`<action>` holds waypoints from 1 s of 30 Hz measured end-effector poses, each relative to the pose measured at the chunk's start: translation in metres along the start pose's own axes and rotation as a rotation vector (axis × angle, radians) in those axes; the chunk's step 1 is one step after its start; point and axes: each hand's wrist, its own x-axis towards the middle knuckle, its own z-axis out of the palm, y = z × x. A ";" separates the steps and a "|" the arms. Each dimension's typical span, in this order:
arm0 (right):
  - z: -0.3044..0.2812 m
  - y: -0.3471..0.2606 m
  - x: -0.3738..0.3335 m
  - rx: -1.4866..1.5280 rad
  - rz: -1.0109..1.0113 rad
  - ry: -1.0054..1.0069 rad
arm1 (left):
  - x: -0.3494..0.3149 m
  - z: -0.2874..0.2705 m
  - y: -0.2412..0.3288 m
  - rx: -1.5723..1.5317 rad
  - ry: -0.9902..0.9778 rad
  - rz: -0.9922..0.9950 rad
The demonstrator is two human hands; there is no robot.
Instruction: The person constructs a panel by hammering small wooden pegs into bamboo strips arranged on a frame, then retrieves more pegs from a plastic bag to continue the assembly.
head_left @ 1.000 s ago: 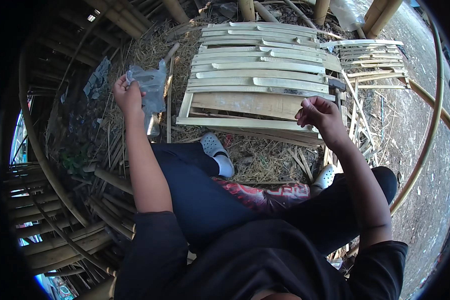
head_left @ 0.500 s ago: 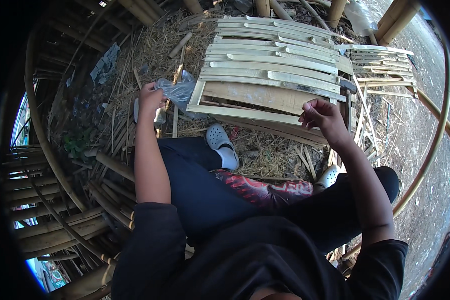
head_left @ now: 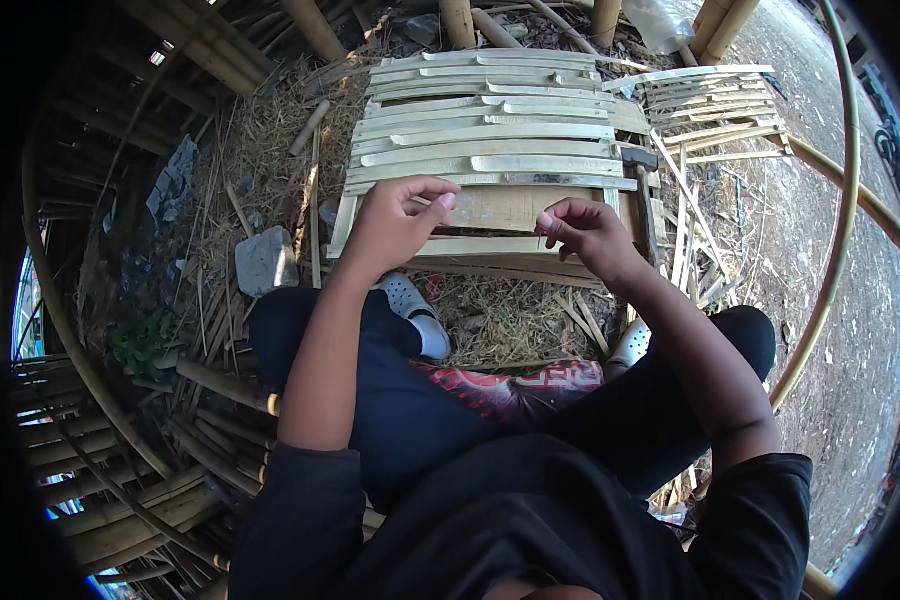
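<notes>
Straw-strewn ground (head_left: pixel 495 320), bamboo posts behind. Slatted wooden frame (head_left: pixel 510 131) ahead of person, hammer (head_left: pixel 647 205) at its right side. Left hand (head_left: pixel 392 222) over frame's near edge, half-curled, thumb and index tips slightly apart. Right hand (head_left: pixel 600 240) near same edge, fingertips bunched; cannot tell whether anything pinched.

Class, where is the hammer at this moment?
In the head view, the hammer is right of centre, at the right end of the pale slatted panel, up and to the right of the right hand.

A pale grey block (head_left: pixel 266 263) lies on straw-littered ground (head_left: pixel 267 140) — a green plant (head_left: pixel 138 350) to its left.
</notes>
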 end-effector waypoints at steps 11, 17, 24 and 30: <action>-0.013 0.002 -0.012 0.093 -0.018 0.090 | 0.022 0.098 0.030 -0.001 -0.184 0.026; -0.054 0.014 -0.006 -0.241 0.033 0.357 | 0.032 0.119 0.026 -0.017 -0.177 0.013; -0.121 0.069 0.010 -1.018 0.392 0.728 | 0.042 0.123 0.023 -0.003 -0.152 0.072; -0.120 0.051 -0.003 -1.101 0.412 0.375 | 0.059 0.123 0.020 -0.077 -0.057 0.141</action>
